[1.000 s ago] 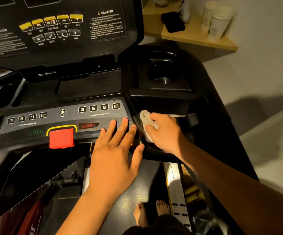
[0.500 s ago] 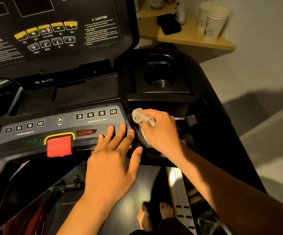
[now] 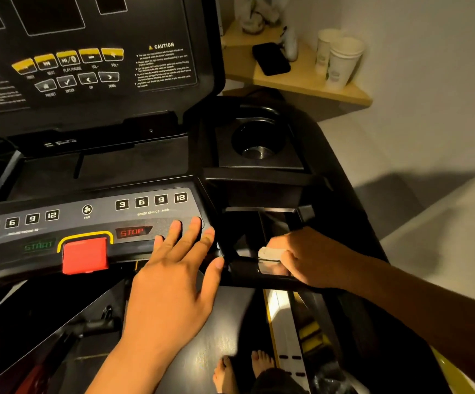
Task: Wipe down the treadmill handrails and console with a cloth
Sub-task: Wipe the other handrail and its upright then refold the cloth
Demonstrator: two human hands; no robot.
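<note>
The black treadmill console fills the left and centre of the head view, with numbered speed keys, a STOP label and a red safety button. My left hand lies flat and open on the console's lower right corner, fingertips beside the STOP label. My right hand is closed around a small whitish cloth and presses it onto the glossy black rail at the console's right side. Most of the cloth is hidden under my fingers.
A round cup holder sits in the console's right wing. Behind it a wooden corner shelf carries paper cups and a dark phone-like object. Bare feet stand on the belt below. A pale wall lies to the right.
My right hand has moved the cloth right and down, from the console's right edge onto the side rail. My left hand stays flat in place.
</note>
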